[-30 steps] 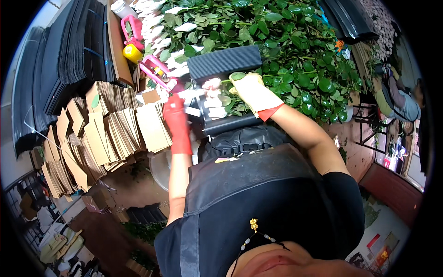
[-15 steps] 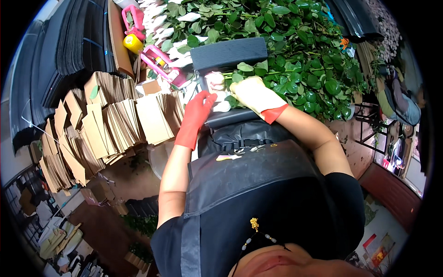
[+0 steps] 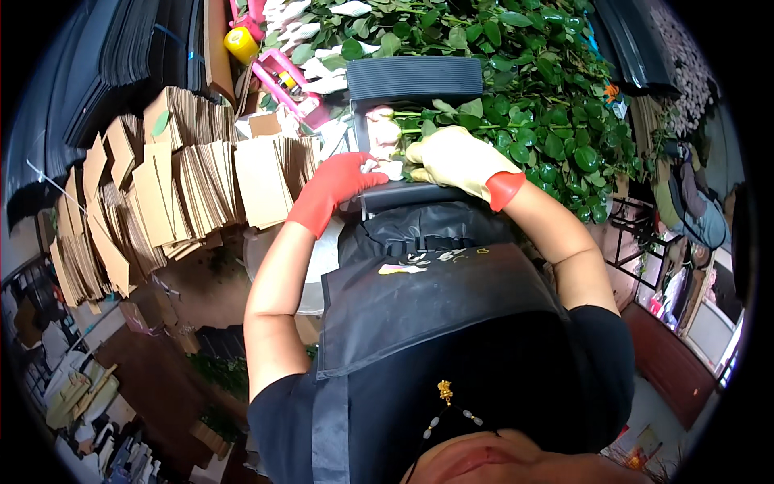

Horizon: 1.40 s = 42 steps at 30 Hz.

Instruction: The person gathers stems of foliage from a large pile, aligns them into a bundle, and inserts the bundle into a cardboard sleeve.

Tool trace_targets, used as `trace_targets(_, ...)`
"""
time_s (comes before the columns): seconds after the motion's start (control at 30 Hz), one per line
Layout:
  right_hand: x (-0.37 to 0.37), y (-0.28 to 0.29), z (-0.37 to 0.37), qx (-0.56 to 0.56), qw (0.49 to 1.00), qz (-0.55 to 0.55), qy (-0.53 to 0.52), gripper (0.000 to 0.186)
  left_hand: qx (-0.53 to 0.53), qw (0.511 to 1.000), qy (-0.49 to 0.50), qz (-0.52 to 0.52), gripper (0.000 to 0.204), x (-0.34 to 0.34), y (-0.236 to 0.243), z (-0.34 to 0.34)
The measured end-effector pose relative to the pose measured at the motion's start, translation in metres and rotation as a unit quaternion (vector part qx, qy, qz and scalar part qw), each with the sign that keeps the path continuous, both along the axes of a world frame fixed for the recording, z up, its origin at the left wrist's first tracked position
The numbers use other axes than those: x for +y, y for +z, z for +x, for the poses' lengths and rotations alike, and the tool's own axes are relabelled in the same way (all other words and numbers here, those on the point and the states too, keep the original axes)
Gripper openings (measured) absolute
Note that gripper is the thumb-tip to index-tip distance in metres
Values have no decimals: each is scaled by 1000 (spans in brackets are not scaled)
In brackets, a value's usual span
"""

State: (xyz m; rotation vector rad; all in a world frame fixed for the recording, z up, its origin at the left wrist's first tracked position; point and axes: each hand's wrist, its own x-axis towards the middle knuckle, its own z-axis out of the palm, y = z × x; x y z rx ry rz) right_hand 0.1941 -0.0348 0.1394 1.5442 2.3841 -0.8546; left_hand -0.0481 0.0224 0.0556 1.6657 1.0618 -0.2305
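Note:
My left hand (image 3: 334,192), in a red rubber glove, has its thumb and fingers closed around a white rose head (image 3: 389,169). On the stem side of that rose, my right hand (image 3: 461,165) is curled shut in a cream glove with a red cuff; its fingers hide the stem. Just beyond, pale pink roses (image 3: 382,129) lie side by side in a dark tray (image 3: 403,194), their leafy stems pointing right. A black ribbed sheet (image 3: 415,78) stands behind these blooms.
Leafy rose stems (image 3: 540,105) cover the bench at the back and right. To the left are rows of cardboard pieces (image 3: 189,189), a pink tape dispenser (image 3: 286,85), a yellow roll (image 3: 240,46) and tall stacks of black sheets (image 3: 121,60).
My left hand has turned inward and its fingers have closed over the white rose. My right hand has shifted slightly right. The whole view has moved a little.

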Motion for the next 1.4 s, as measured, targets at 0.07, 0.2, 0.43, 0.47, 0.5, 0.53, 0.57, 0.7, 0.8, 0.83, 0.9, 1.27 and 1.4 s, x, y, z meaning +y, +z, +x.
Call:
trace_targets(0.07,4,0,-1,-11,1000,-23,-9,24,-18,999,27,40,61,-4,11,2)
trace_targets(0.2,11,-16,-11,-69,997,-2,37,20,-78,992,99,33,51,-20,-12,-5)
trace_targets(0.43,15,-14,-18,-109,992,-48,37,21,-77,967,243,14,64,-54,-17,-21)
trace_targets(0.47,12,-17,-15,-106,993,-33,45,22,-62,960,271,25,62,-60,9,-20)
trace_targets(0.5,11,-20,-15,-107,992,-34,50,22,-47,952,300,37,61,-71,26,-22)
trace_targets(0.53,10,-22,-15,-110,992,-27,57,22,-75,902,406,124,52,-92,8,-29)
trace_targets(0.57,9,-24,-14,-113,992,-21,61,22,-99,879,466,19,47,-95,24,-44)
trace_targets(0.7,10,-37,-19,-136,989,-23,57,22,193,939,201,200,44,-154,6,-119)
trace_targets(0.8,13,-5,-32,-148,986,-2,73,18,286,939,58,183,43,-180,-22,-163)
trace_targets(0.83,10,-5,-30,-170,974,38,143,18,273,930,-2,247,41,-185,-32,-171)
trace_targets(0.9,11,-29,-25,-174,970,66,155,18,163,980,69,89,40,-123,15,-114)
trace_targets(1.27,11,-7,-6,-37,998,-14,43,18,-231,948,146,166,138,-16,-94,15)
trace_targets(1.4,-11,-15,-2,68,975,172,-126,18,-193,945,89,247,121,-15,-77,15)
